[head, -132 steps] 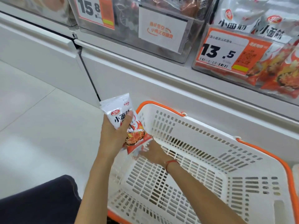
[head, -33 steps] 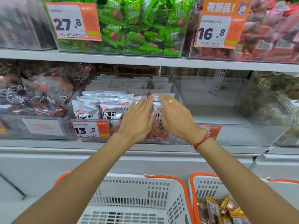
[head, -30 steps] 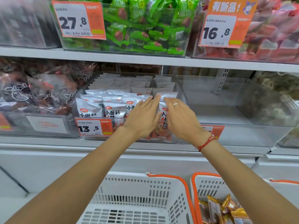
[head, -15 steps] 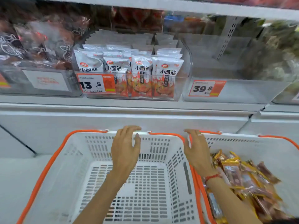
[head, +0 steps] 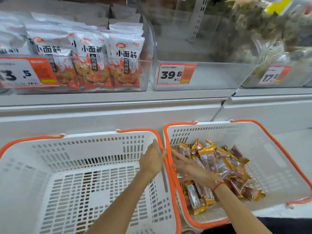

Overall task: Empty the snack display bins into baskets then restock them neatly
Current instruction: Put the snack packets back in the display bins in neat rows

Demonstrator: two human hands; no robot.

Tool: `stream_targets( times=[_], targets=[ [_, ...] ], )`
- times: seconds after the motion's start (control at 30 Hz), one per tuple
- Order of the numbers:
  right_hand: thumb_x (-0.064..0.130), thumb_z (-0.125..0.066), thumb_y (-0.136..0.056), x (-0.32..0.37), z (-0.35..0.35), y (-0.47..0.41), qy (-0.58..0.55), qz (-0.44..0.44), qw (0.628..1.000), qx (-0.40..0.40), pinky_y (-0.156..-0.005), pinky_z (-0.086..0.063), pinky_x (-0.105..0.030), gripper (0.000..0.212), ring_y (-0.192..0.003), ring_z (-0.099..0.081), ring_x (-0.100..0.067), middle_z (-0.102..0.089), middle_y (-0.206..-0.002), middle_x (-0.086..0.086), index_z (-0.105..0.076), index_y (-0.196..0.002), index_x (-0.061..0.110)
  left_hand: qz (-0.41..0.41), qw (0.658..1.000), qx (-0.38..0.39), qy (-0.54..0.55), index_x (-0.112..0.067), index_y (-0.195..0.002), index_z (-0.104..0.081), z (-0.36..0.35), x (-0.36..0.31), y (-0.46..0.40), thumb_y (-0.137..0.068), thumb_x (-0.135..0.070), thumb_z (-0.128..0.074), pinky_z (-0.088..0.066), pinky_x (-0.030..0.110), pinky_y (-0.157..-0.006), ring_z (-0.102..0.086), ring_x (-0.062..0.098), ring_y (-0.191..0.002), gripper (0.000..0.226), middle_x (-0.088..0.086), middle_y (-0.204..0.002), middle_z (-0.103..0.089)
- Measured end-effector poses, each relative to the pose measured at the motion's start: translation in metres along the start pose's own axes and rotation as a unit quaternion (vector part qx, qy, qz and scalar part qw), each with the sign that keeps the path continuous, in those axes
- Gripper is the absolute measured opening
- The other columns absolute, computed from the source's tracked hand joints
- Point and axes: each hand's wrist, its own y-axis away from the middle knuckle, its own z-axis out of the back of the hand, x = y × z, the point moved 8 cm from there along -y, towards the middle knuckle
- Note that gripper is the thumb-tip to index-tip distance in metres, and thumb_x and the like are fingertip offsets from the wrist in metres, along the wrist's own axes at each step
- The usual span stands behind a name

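Observation:
Two white baskets with orange rims stand on the floor below the shelf. The left basket (head: 50, 157) holds nothing; the right basket (head: 263, 149) is filled with several gold and brown snack packs (head: 217, 162). My left hand (head: 152, 160) lies with straight fingers against the left basket's right wall. My right hand (head: 189, 167) reaches flat over the packs inside the right basket, holding nothing. On the shelf, a clear bin (head: 146, 68) is packed with upright white and red snack bags (head: 126, 56). Beside it stands a clear bin (head: 211, 76) tagged 39.8 with nothing in it.
A further bin (head: 278, 48) of pale wrapped goods, tagged 17.8, sits at the right. A white shelf ledge (head: 118, 105) juts out above the baskets. Grey floor (head: 295, 146) shows right of the baskets. Dark clothing (head: 287, 225) fills the lower right corner.
Both hands left the white and red bags in the bin and dropped to the baskets. They have since shifted right; my right hand now reaches into the right basket over the packs.

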Motion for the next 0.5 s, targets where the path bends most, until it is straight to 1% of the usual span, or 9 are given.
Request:
stream_targets(
  times=[0.03, 0.07, 0.13, 0.17, 0.23, 0.3, 0.4, 0.47, 0.5],
  targets=[
    [0.019, -0.056, -0.098, 0.001, 0.002, -0.002, 0.015, -0.003, 1.0, 0.013, -0.084, -0.056, -0.03, 0.06, -0.115, -0.061, -0.014, -0.058, -0.119, 0.023, -0.026, -0.14, 0.051, -0.018, 1.0, -0.014, -0.021, -0.018, -0.153, -0.019, 0.006, -0.003, -0.001, -0.1, -0.048, -0.035, -0.045, 0.041, -0.094, -0.054, 0.029, -0.121, 0.063, 0.004, -0.148, -0.043],
    [0.015, -0.059, -0.095, 0.0, 0.004, -0.007, 0.035, -0.008, 0.999, 0.019, -0.09, -0.055, -0.035, 0.069, -0.114, -0.061, -0.012, -0.058, -0.121, 0.022, -0.025, -0.141, 0.052, -0.033, 0.998, -0.032, -0.043, -0.017, -0.152, -0.022, 0.015, -0.006, -0.003, -0.1, -0.044, -0.038, -0.047, 0.039, -0.088, -0.058, 0.03, -0.115, 0.06, 0.004, -0.14, -0.051],
    [0.008, -0.061, -0.092, 0.0, 0.006, -0.012, 0.075, -0.013, 0.997, 0.024, -0.097, -0.051, -0.039, 0.079, -0.117, -0.059, -0.011, -0.056, -0.129, 0.017, -0.022, -0.144, 0.054, -0.03, 0.996, -0.058, -0.063, -0.014, -0.141, -0.034, 0.032, -0.001, -0.005, -0.096, -0.036, -0.044, -0.045, 0.036, -0.074, -0.062, 0.031, -0.099, 0.051, 0.005, -0.11, -0.062],
    [0.007, -0.061, -0.091, 0.001, 0.006, -0.013, 0.092, -0.012, 0.995, 0.027, -0.096, -0.052, -0.036, 0.082, -0.117, -0.058, -0.01, -0.055, -0.131, 0.014, -0.021, -0.146, 0.052, -0.024, 0.995, -0.066, -0.07, -0.013, -0.136, -0.038, 0.04, 0.006, -0.005, -0.094, -0.034, -0.047, -0.043, 0.034, -0.069, -0.062, 0.032, -0.094, 0.047, 0.005, -0.098, -0.061],
    [0.005, -0.062, -0.09, 0.001, 0.006, -0.015, 0.107, -0.003, 0.994, 0.035, -0.087, -0.054, -0.027, 0.085, -0.116, -0.057, -0.01, -0.055, -0.132, 0.01, -0.018, -0.149, 0.046, -0.024, 0.994, -0.069, -0.082, -0.013, -0.126, -0.043, 0.052, 0.019, -0.001, -0.093, -0.032, -0.048, -0.043, 0.033, -0.065, -0.062, 0.031, -0.087, 0.038, 0.003, -0.086, -0.058],
    [0.003, -0.062, -0.09, 0.001, 0.004, -0.017, 0.104, 0.011, 0.994, 0.044, -0.08, -0.055, -0.024, 0.085, -0.111, -0.059, -0.01, -0.054, -0.132, 0.007, -0.017, -0.15, 0.043, -0.028, 0.994, -0.074, -0.076, -0.014, -0.119, -0.044, 0.062, 0.032, 0.005, -0.092, -0.032, -0.049, -0.048, 0.036, -0.068, -0.063, 0.03, -0.084, 0.032, 0.003, -0.084, -0.06],
    [-0.001, -0.059, -0.091, 0.0, -0.001, -0.02, 0.107, 0.013, 0.993, 0.046, -0.076, -0.055, -0.023, 0.087, -0.102, -0.06, -0.007, -0.054, -0.123, 0.014, -0.012, -0.146, 0.048, -0.026, 0.992, -0.078, -0.092, -0.014, -0.13, -0.042, 0.079, 0.05, 0.009, -0.093, -0.035, -0.05, -0.052, 0.039, -0.075, -0.065, 0.03, -0.091, 0.043, 0.006, -0.091, -0.066],
    [-0.001, -0.055, -0.092, 0.0, -0.003, -0.02, 0.118, 0.017, 0.992, 0.036, -0.075, -0.055, -0.022, 0.084, -0.102, -0.06, -0.008, -0.055, -0.118, 0.018, -0.012, -0.142, 0.051, -0.023, 0.99, -0.091, -0.11, -0.014, -0.133, -0.041, 0.098, 0.069, 0.014, -0.095, -0.038, -0.05, -0.053, 0.038, -0.078, -0.066, 0.03, -0.096, 0.046, 0.009, -0.101, -0.068],
    [0.001, -0.054, -0.092, 0.001, -0.004, -0.019, 0.128, 0.019, 0.991, 0.029, -0.077, -0.056, -0.024, 0.081, -0.104, -0.06, -0.009, -0.055, -0.118, 0.018, -0.013, -0.139, 0.053, -0.02, 0.988, -0.096, -0.116, -0.014, -0.133, -0.041, 0.109, 0.082, 0.018, -0.095, -0.038, -0.049, -0.052, 0.037, -0.079, -0.066, 0.03, -0.097, 0.045, 0.009, -0.106, -0.068]
  ],
)
